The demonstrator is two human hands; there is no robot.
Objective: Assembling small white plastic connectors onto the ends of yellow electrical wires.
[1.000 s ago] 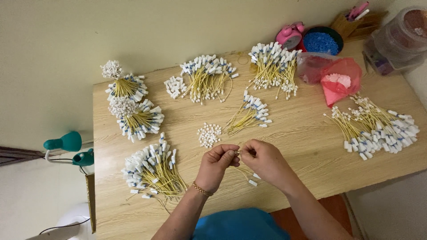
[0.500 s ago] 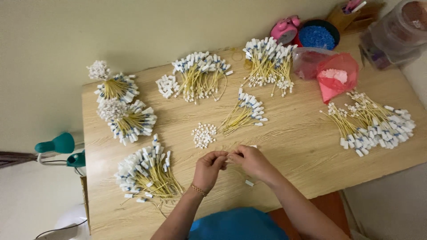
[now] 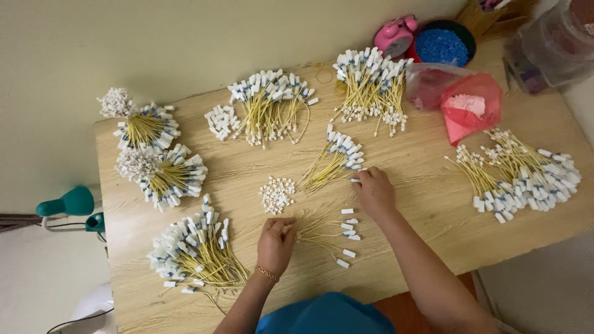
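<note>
On the wooden surface (image 3: 433, 204), left hand (image 3: 276, 242) pinches loose yellow white-tipped wires (image 3: 328, 232); right hand (image 3: 373, 188), fingers curled, reaches small fanned bundle (image 3: 337, 159), gathering underway.

One head-worn camera is looking almost straight down from above the near edge of the desk (image 3: 433, 204), facing its far edge and the pale wall behind. It is sitting high enough that nearly the whole desktop is showing, only the right corners running out of frame. No second view is sharing the scene.
</note>
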